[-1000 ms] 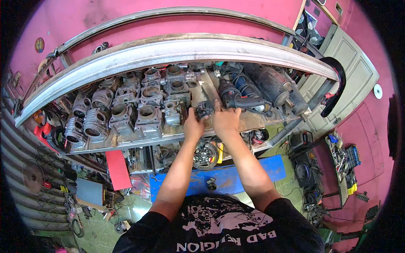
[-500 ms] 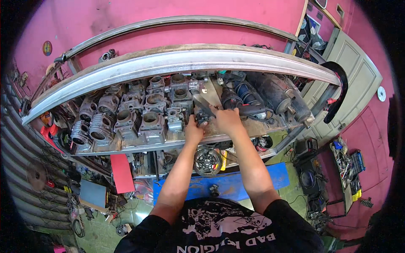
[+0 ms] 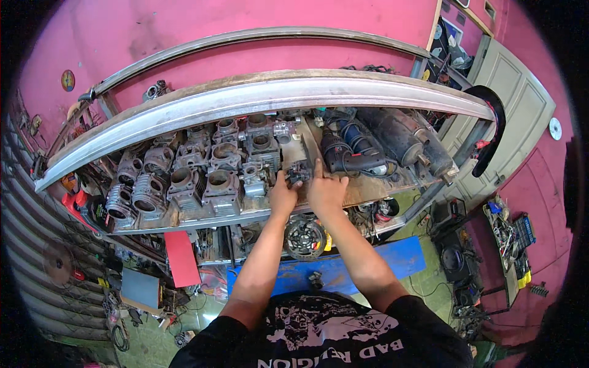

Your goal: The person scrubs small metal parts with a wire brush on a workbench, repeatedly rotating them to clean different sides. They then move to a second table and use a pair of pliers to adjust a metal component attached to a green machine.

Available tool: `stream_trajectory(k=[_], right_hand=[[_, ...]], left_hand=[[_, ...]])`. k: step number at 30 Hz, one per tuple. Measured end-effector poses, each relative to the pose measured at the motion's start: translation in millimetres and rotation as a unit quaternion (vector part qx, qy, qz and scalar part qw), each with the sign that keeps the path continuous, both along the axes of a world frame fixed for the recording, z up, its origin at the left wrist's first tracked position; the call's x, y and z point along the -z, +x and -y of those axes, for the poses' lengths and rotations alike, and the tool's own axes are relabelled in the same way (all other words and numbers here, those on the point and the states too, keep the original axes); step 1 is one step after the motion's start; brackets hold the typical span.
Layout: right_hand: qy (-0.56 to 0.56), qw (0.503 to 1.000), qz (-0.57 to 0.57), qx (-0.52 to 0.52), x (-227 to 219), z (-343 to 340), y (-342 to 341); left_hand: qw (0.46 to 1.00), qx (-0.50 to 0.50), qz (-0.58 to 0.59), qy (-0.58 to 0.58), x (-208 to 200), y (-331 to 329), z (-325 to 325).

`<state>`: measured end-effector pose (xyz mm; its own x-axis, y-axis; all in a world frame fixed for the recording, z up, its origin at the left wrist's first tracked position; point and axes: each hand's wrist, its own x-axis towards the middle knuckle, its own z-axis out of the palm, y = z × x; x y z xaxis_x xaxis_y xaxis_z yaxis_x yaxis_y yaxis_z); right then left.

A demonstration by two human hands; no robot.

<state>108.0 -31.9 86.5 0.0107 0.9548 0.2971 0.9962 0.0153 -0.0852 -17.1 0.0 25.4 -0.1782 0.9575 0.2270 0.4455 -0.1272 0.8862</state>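
My left hand (image 3: pixel 284 196) is at the front of the upper shelf, its thumb and fingers closed against a small dark metal engine part (image 3: pixel 299 172) that looks like a carburetor. My right hand (image 3: pixel 328 191) lies beside it with the index finger stretched forward and the other fingers apart. That fingertip touches or nearly touches the near end of a flat grey strip (image 3: pixel 311 144), which runs back along the shelf. A silvery carburetor (image 3: pixel 254 179) stands left of my left hand. Right of the strip lies a dark power drill (image 3: pixel 337 150).
Rows of engine cylinders (image 3: pixel 222 182) fill the shelf's left side; dark exhaust mufflers (image 3: pixel 392 132) lie at its right. A metal rail (image 3: pixel 264 95) crosses above the shelf's back. Below are a round slotted metal disc (image 3: pixel 305 239) and a blue board (image 3: pixel 392 260).
The flat strip has shifted right, toward the drill. My right hand's index finger is now stretched forward. My left hand stays at the dark part. The view has shifted slightly.
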Motion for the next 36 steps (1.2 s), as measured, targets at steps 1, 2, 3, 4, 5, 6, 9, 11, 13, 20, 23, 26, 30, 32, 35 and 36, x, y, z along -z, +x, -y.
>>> stream_trajectory(k=[1, 2, 3, 4, 5, 6, 9, 11, 13, 20, 23, 26, 30, 32, 35, 36], right_hand=[[0.032, 0.999, -0.012, -0.001, 8.4, -0.2, 0.9], [0.027, 1.0, -0.004, -0.004, 11.1, 6.6, -1.4], [0.02, 1.0, 0.005, -0.007, 14.7, 21.1, -0.2], [0.014, 1.0, 0.014, -0.01, 16.9, 34.8, 1.8], [0.041, 0.998, 0.047, -0.02, 18.4, 47.7, 9.5], [0.068, 0.994, 0.079, -0.034, 18.2, 60.5, 17.0], [-0.091, 0.993, 0.058, -0.044, -34.6, 60.9, 15.5], [-0.13, 0.991, 0.004, -0.039, -48.4, 34.0, 13.5], [-0.036, 0.998, 0.033, -0.037, -13.4, -8.5, 20.2], [0.04, 0.994, 0.041, -0.098, -6.4, 40.3, 10.5], [-0.078, 0.994, 0.022, -0.069, -35.9, 53.0, 12.4], [-0.069, 0.995, -0.04, -0.063, -33.9, 12.7, 7.6], [0.01, 0.998, 0.002, -0.056, -1.8, 3.2, 3.4], [0.071, 0.994, 0.054, -0.059, 15.7, 33.7, 13.5], [0.015, 0.997, 0.05, -0.064, -8.3, 62.5, 9.4], [-0.032, 0.997, 0.04, -0.051, -17.9, 70.4, 13.9]], left_hand=[[1.0, 0.004, 0.002, -0.005, 4.7, 1.2, -2.0], [1.0, 0.0, 0.003, -0.009, 10.6, -3.6, -5.9], [1.0, -0.003, 0.005, -0.014, 15.4, -7.5, -8.5], [1.0, -0.012, -0.002, -0.009, 20.0, -11.9, -10.9], [1.0, -0.012, -0.006, -0.005, 22.9, -10.3, -13.0], [1.0, -0.016, -0.011, -0.001, 25.7, -9.9, -13.8], [0.997, 0.007, 0.052, -0.049, 32.0, -15.7, -17.3], [0.997, 0.013, 0.059, -0.049, 29.7, -13.6, -15.5], [0.997, 0.017, 0.042, -0.056, 25.2, 1.1, -18.2], [0.999, -0.011, 0.045, -0.017, 44.2, -18.5, -22.8], [0.996, 0.015, 0.075, -0.048, 34.5, -14.9, -16.0], [0.988, 0.022, 0.148, -0.041, 37.1, -9.8, -23.4], [0.996, 0.006, 0.086, -0.017, 19.1, -0.7, -15.9], [0.996, 0.011, 0.089, 0.003, 14.5, -4.6, -11.6], [0.974, 0.04, 0.223, -0.011, 36.6, -23.2, -20.6], [0.978, 0.045, 0.202, -0.026, 32.5, -18.2, -19.6]])
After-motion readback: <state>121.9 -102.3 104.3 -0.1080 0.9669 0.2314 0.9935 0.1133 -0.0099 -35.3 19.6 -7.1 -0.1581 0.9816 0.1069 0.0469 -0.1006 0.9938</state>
